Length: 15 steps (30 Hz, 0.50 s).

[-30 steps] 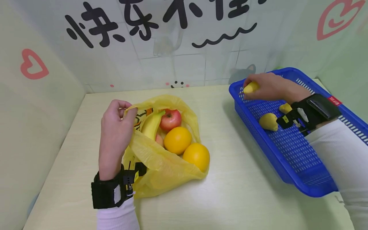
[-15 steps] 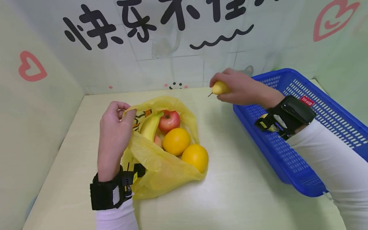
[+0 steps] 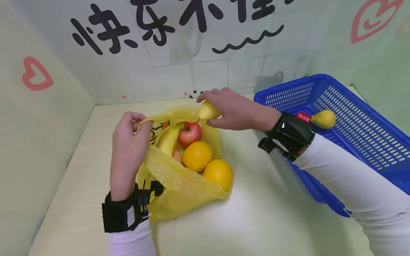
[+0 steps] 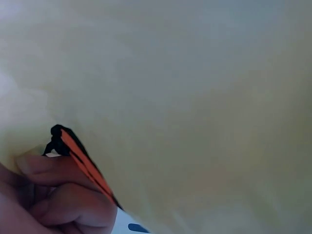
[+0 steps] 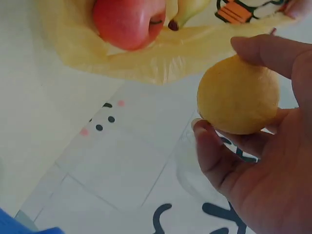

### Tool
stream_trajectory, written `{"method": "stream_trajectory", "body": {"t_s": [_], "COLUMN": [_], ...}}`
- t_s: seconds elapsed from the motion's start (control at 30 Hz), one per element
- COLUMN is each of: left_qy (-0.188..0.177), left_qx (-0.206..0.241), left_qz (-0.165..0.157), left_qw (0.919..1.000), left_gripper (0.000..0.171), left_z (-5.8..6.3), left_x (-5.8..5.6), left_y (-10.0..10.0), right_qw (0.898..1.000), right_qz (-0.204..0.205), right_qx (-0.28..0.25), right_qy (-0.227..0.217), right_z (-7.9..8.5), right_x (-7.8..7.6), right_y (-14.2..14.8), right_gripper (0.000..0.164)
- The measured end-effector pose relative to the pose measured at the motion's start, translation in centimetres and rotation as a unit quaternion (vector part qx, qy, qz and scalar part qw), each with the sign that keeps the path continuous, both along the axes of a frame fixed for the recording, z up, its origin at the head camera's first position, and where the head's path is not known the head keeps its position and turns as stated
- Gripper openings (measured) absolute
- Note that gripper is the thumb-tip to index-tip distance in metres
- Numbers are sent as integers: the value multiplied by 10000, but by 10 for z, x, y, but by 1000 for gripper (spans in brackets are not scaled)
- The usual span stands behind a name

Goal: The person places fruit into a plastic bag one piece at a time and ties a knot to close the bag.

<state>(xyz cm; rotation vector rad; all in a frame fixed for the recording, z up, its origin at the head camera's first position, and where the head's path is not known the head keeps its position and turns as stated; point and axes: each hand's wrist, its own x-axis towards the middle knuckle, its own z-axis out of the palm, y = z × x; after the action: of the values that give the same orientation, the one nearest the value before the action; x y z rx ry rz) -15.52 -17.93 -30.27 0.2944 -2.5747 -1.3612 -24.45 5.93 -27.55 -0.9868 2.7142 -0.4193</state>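
My left hand [image 3: 130, 142] pinches the rim of a yellow plastic bag [image 3: 182, 192] and holds its mouth open. Inside the bag lie a banana [image 3: 168, 140], a red apple [image 3: 190, 133] and two oranges [image 3: 197, 156], with part of another pinkish fruit showing between them. My right hand [image 3: 235, 110] grips a yellow pear [image 3: 209, 111] over the bag's far right rim. The right wrist view shows the thumb and fingers around the pear [image 5: 239, 95], its stem at the upper right. In the left wrist view, the bag [image 4: 195, 107] fills most of the picture beside the curled fingers [image 4: 78, 204].
To the right stands a blue perforated basket [image 3: 362, 142] with another pear [image 3: 324, 119] in it; my right forearm crosses over its near side. A wall with black lettering [image 3: 118, 33] closes off the back of the table [image 3: 250, 213].
My right hand has carried the pear left, out from over the basket to above the bag's rim. The left hand still holds the bag in the same spot.
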Motion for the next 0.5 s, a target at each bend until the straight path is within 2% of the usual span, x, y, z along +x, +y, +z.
{"method": "stream_trajectory", "body": {"t_s": [0.2, 0.5], "left_qy": [-21, -25], "left_qx": [-23, -8], "left_qz": [-5, -29], "left_qw": [10000, 10000], "left_gripper": [29, 28], "left_z": [0, 2], "left_x": [0, 0], "left_y": [-1, -2], "right_qw": [9995, 9964], "right_qz": [218, 786], "right_qx": [108, -118], "right_qy": [-212, -309], "right_z": [-10, -29], "right_x": [5, 12], "right_y": [-21, -43], "right_gripper": [62, 51]}}
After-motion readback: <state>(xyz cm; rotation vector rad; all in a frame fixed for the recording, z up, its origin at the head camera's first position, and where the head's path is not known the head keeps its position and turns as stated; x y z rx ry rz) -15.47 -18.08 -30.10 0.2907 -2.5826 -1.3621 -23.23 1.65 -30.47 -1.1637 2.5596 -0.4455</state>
